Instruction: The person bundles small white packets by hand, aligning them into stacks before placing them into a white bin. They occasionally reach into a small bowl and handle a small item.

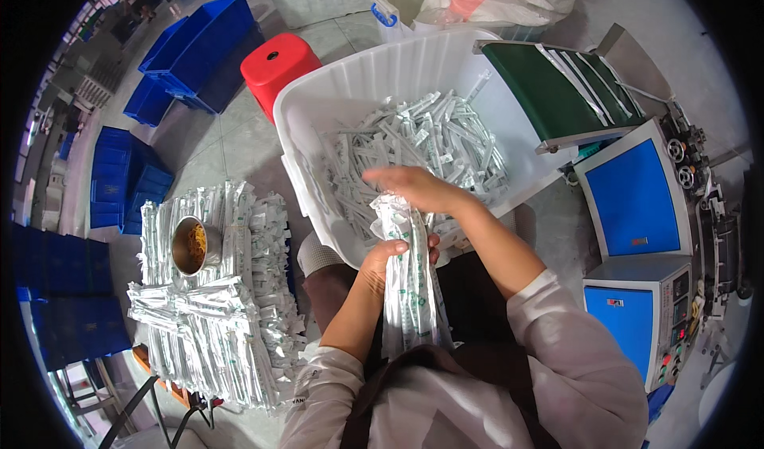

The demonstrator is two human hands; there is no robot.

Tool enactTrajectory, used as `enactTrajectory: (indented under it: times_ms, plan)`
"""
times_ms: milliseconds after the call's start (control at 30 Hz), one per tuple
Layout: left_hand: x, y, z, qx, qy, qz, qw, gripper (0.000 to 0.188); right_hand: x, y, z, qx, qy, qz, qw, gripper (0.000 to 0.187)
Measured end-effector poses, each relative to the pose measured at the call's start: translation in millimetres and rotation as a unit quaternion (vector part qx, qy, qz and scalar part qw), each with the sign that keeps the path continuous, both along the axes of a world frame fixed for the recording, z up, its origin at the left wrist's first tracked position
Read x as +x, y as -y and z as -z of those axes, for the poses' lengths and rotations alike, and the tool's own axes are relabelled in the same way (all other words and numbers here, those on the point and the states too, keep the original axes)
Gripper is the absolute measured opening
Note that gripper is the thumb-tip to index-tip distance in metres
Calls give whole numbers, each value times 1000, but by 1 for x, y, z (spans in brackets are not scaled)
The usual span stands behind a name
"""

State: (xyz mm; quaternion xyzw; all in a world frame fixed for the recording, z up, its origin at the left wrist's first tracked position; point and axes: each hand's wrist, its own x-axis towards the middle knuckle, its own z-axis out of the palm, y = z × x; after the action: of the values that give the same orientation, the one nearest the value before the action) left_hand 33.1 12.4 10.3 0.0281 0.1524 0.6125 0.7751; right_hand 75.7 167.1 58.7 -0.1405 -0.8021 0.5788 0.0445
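Note:
My left hand [385, 261] is wrapped round a bundle of long, thin white packets [408, 290] with green print, held upright over my lap. Above the bundle's top end, my right hand [418, 188] is stretched out flat with its fingers pointing left, slightly blurred. Whether its palm touches the packet ends cannot be made out. Just beyond both hands stands a large white plastic tub [306, 115], with many loose packets [438, 134] of the same kind heaped inside.
Stacked packet bundles [215, 322] lie at my left, with a metal cup [196, 246] of yellowish bands on top. A red stool [278, 67] and blue bins [199, 47] stand beyond. At right, a green conveyor belt [549, 91] overhangs the tub beside a blue-panelled machine [633, 194].

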Motion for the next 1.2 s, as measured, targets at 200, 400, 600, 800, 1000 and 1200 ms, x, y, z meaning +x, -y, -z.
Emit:
enactTrajectory:
  times_ms: [200, 400, 600, 800, 1000, 1200]
  plan:
    - [-31, 25, -36, -27, -212, -222, 951, 54, 87, 118, 55, -487, -28, -78, 870, 89]
    - [-36, 75, -40, -60, -161, -270, 948, 72, 79, 158, 20, -583, 116, -103, 797, 66]
    - [-50, 99, -5, -6, 12, -251, 968, 68, 56, 150, 9, -481, 226, -119, 838, 69]
    - [-55, 109, 1, -3, -5, -214, 977, 43, -76, 131, -78, 233, -175, -109, 950, 65]
    - [-55, 122, 3, 214, 124, -189, 950, 72, -134, 149, -68, 115, 76, -408, 903, 19]
    - [-57, 150, 16, 210, 73, -314, 923, 78, -180, 197, -60, 52, 49, -506, 860, 14]
